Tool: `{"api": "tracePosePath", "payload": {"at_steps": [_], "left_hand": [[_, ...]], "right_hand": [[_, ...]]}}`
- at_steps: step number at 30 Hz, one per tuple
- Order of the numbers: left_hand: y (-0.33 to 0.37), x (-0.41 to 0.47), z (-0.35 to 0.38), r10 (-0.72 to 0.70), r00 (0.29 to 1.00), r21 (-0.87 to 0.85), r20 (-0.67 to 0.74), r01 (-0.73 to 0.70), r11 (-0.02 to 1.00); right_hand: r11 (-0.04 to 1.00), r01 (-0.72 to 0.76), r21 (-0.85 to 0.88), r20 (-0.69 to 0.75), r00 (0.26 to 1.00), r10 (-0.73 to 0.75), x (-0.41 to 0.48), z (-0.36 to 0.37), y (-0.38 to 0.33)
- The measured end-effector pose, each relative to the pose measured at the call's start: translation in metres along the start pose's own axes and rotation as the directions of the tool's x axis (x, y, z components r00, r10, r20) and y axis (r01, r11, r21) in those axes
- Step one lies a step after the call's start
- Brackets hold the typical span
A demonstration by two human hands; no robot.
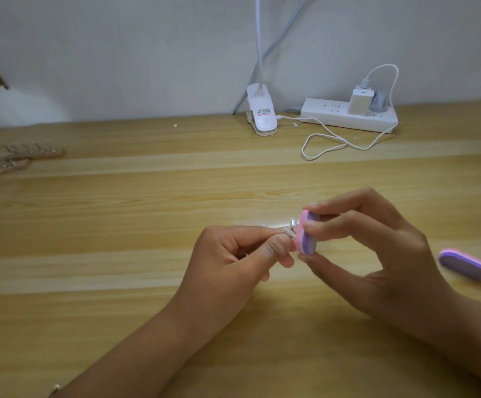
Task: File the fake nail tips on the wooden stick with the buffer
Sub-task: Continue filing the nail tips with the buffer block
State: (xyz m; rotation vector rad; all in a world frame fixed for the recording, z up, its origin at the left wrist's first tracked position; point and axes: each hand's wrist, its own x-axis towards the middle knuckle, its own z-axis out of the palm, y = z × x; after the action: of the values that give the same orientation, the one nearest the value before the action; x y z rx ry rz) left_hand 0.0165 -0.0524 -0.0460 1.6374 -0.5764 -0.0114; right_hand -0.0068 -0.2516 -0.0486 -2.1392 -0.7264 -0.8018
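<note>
I see the right hand point(377, 254) pinch the buffer point(307, 235) between thumb and fingertips; its pink edge touches the nail tip point(289, 231) the left hand point(233, 255) pinches.

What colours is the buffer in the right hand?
Pink and purple; the buffer shows in the head view.

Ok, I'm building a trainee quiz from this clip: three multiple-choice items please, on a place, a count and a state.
1. Where is the loose buffer? A on the table, right of the right hand; B in a box; C on the floor.
2. How many buffers show? A one; B two; C four.
3. The left hand is: A flat, empty; B pinching the stick; C a bare fist.
A: it lies past the right hand. B: the held buffer plus the loose one. B: fingers close round the stick.
</note>
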Motion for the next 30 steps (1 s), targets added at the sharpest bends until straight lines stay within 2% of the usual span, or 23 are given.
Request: {"api": "tracePosePath", "payload": {"at_steps": [2, 6, 10, 15, 19, 23, 28, 30], "left_hand": [[0.001, 0.0, 0.001, 0.0, 1.0, 0.002, 0.001, 0.0, 1.0], [0.002, 0.0, 0.0, 0.0, 1.0, 0.008, 0.008, 0.0, 1.0], [0.002, 0.0, 0.001, -0.019, 1.0, 0.001, 0.012, 0.019, 1.0], [0.0, 0.0, -0.001, 0.007, 1.0, 0.027, 0.013, -0.008, 1.0], [0.001, 0.0, 0.0, -0.012, 1.0, 0.016, 0.022, 0.012, 1.0], [0.0, 0.0, -0.001, -0.005, 1.0, 0.011, 0.012, 0.005, 1.0], [0.0, 0.0, 0.0, -0.056, 0.998, -0.022, 0.024, 0.057, 0.998], [-0.001, 0.0, 0.0, -0.066, 0.997, -0.028, 0.048, 0.067, 0.997]], "right_hand": [[1.0, -0.007, -0.011, -0.008, 1.0, 0.007, -0.001, 0.001, 0.001], [0.997, 0.083, 0.003, 0.006, 0.997, -0.083, -0.005, 0.006, -0.004], [0.999, 0.041, -0.031, -0.01, 0.999, -0.041, -0.001, 0.0, 0.001], [0.995, 0.102, -0.005, 0.014, 0.995, -0.102, -0.004, 0.006, -0.004], [0.999, 0.041, -0.022, -0.002, 0.999, -0.041, -0.001, 0.002, -0.001], [0.994, 0.105, 0.009, 0.024, 0.994, -0.105, -0.006, 0.008, -0.007], [0.996, -0.022, -0.082, -0.062, 0.998, 0.016, 0.005, -0.008, 0.01], [0.998, -0.022, -0.065, -0.068, 0.998, 0.018, 0.005, -0.008, 0.009]]}}
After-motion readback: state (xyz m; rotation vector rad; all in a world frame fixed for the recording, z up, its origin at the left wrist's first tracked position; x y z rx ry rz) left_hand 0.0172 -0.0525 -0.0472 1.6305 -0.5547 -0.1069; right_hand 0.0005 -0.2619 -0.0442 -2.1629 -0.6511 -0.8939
